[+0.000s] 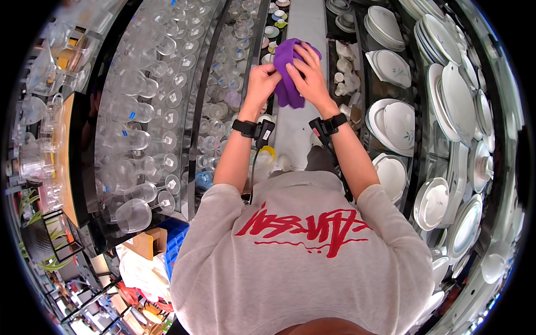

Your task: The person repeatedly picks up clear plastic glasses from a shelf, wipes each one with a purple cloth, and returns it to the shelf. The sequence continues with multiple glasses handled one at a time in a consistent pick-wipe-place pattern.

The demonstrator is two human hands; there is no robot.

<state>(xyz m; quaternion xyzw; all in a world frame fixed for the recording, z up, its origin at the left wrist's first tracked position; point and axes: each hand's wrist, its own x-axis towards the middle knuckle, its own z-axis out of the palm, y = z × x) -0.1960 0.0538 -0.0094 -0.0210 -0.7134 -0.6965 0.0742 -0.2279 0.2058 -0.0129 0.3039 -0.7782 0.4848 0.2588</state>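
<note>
While shelves flank, both hands (287, 75) clutch purple cloth (289, 72)

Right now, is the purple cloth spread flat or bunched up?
Bunched up: the purple cloth is gathered in folds between the left hand and the right hand.

Rows of clear wine glasses (139, 162) fill black shelves (198, 106) at left, white plates (399, 120) stand racked at right, small cups (272, 32) ahead, blue crate (176, 237) and cardboard box (148, 243) lower left.
</note>
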